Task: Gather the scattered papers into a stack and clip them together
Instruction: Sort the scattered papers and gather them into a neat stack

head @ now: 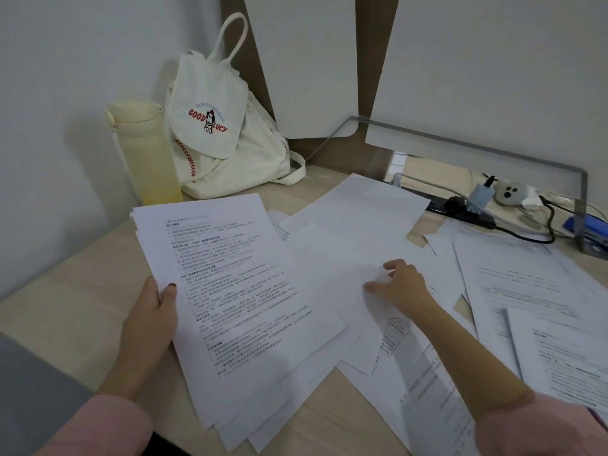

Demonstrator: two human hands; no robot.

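My left hand [153, 315] grips a loose stack of printed sheets [237, 291] by its left edge, thumb on top, fanned out and lifted slightly over the wooden desk [75, 291]. My right hand [399, 284] rests on a blank white sheet [332, 258] in the middle of the desk, fingers curled and pinching its edge. More scattered papers lie around: blank ones toward the back [362, 209] and printed ones at the right [533, 291]. A blue stapler or clip tool [585, 230] sits at the far right edge, partly hidden.
A cream canvas bag [223, 136] and a pale yellow bottle [148, 153] stand in the back left corner by the wall. A black power strip [460, 209] with plugs and cables lies at the back right under a metal shelf frame [493, 149].
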